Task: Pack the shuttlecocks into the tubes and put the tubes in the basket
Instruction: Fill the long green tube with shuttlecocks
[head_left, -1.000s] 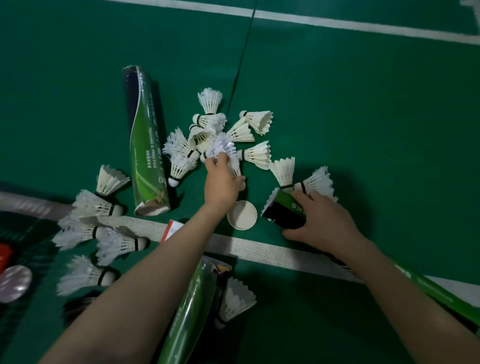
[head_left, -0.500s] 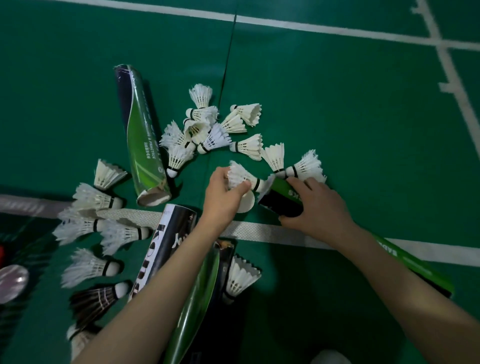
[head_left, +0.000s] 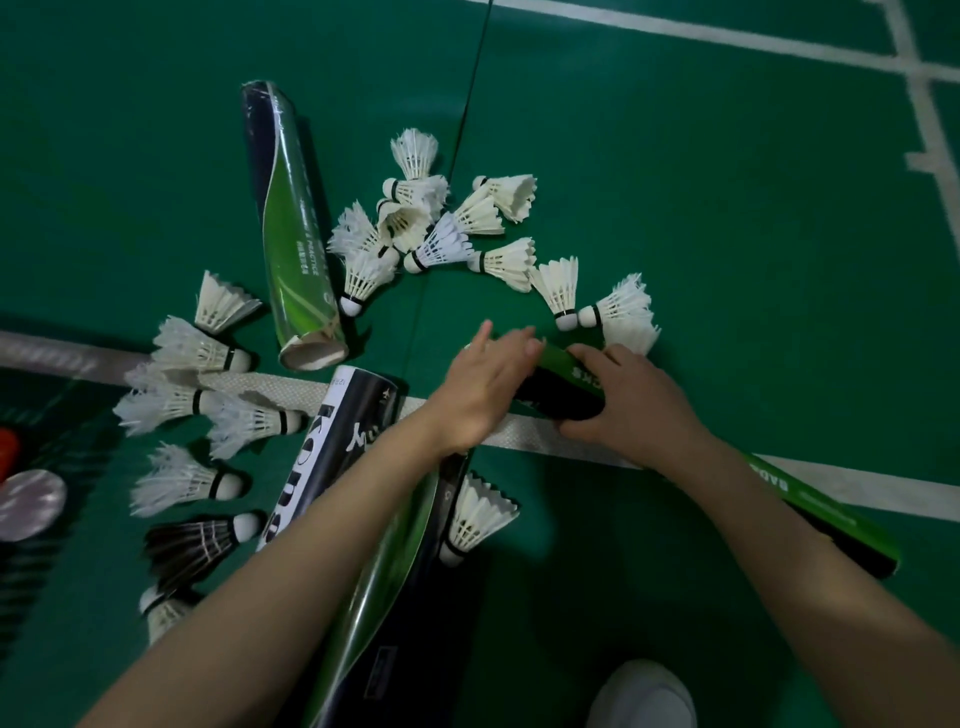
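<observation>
Left hand (head_left: 483, 387), grip released, has pushed its shuttlecock into the tube (head_left: 569, 382) the right hand (head_left: 636, 410) grasps; loose shuttlecocks (head_left: 506, 262) remain.

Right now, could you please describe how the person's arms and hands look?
The left hand and right hand are bare, with no gloves, rings or markings visible. No sleeve, watch or bracelet shows on either arm up to the frame edge.

- Green floor (head_left: 727, 260), white lines (head_left: 675, 31) far side, woven white band (head_left: 530, 439) across it.
- Green tube (head_left: 291, 223) beside a heap of shuttlecocks (head_left: 441, 244).
- More white ones at left, with a black shuttlecock (head_left: 192, 545).
- Black-and-white tube (head_left: 332, 447) on the band.
</observation>
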